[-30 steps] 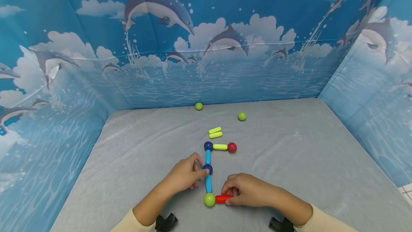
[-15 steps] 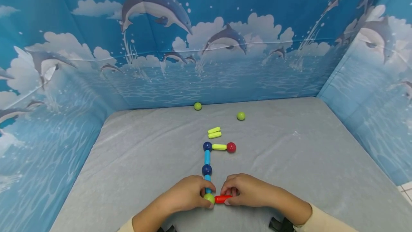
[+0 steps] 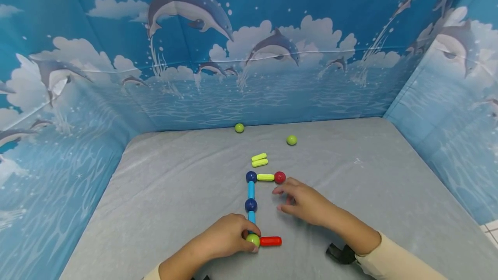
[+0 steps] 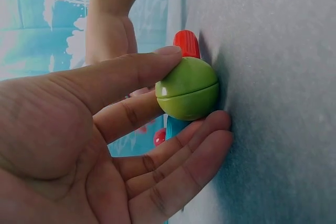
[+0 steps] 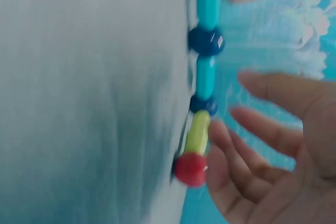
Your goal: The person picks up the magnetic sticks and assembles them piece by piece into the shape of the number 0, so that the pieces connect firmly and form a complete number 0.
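My left hand (image 3: 229, 236) holds a green ball (image 4: 188, 88) between thumb and fingers at the near end of a chain of balls and rods. From that ball a red rod (image 3: 270, 241) points right, and a blue rod (image 3: 251, 217) runs away to a dark blue ball (image 3: 250, 205). A second blue rod (image 3: 251, 189) leads on to another dark blue ball (image 3: 251, 176), where a yellow rod (image 3: 266, 177) joins a red ball (image 3: 279, 177). My right hand (image 3: 305, 202) is empty, its fingers spread just below the red ball.
Two loose yellow rods (image 3: 259, 160) lie side by side beyond the chain. Farther back sit a green ball (image 3: 239, 128) and another green ball (image 3: 292, 140). A dolphin-print curtain (image 3: 264, 90) stands around the grey cloth surface (image 3: 175, 172).
My left hand came down from the middle dark blue ball to the near green ball. My right hand let go of the red rod and moved up and away toward the red ball.
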The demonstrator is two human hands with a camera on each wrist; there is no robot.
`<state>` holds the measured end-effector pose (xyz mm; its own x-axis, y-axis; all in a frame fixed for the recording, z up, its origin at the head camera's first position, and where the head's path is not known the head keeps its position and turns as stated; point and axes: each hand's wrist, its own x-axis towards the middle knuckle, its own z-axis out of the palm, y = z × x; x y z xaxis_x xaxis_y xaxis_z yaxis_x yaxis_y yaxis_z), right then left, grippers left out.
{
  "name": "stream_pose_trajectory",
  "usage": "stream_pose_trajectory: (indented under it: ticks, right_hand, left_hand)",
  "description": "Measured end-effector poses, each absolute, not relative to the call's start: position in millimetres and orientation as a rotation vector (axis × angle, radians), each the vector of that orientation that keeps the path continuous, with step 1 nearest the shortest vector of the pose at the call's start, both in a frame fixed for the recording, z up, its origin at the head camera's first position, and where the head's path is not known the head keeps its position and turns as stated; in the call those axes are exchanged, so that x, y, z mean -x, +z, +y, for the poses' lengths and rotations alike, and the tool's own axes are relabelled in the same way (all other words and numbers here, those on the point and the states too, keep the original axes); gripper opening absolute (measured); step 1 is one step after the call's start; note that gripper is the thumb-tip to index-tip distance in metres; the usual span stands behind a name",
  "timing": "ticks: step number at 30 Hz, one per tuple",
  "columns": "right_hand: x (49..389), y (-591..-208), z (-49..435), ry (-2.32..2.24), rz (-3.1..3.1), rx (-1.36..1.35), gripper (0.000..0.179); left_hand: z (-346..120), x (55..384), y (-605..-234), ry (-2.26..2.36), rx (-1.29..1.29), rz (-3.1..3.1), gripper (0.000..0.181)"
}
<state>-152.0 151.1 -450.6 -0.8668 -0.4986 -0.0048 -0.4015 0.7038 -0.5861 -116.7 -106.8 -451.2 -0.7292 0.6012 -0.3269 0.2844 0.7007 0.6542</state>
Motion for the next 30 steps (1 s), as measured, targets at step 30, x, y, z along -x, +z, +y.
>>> stream_pose_trajectory:
  ticks: [30]
  right_hand:
    - [230, -464, 148, -0.933, 2.826, 0.47, 0.038]
  left_hand:
    - [-104, 125, -455, 0.902, -0.602, 2.39, 0.02]
